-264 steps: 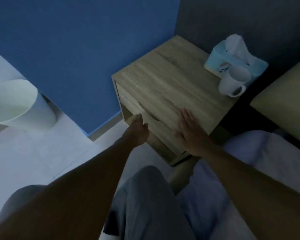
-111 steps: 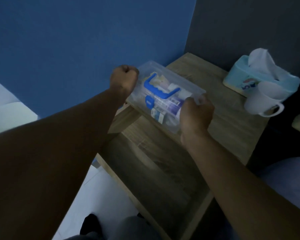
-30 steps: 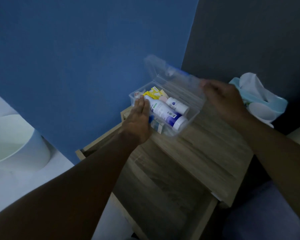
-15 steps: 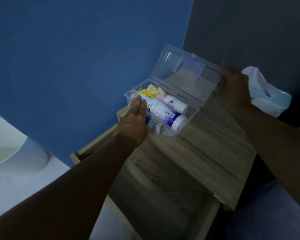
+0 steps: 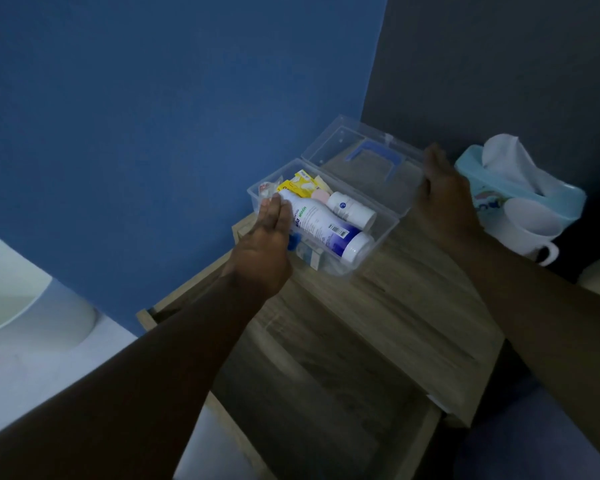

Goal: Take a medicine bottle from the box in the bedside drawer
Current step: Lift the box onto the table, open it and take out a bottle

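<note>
Dim bedside scene, little legible. The large white-and-blue bottle (image 5: 321, 227), lying in the clear plastic box (image 5: 378, 242), carries green lettering along its side, approx. "wasn" as seen upside down, script unclear; a black barcode sits near its blue end, digits too small to read. The smaller white bottle (image 5: 350, 209) beside it shows a round dark-blue logo, no wording readable. A yellow packet (image 5: 298, 185) at the box's far end has a white graphic, text illegible. The pale-blue tissue box (image 5: 489, 199) bears a cartoon print, no words made out.
</note>
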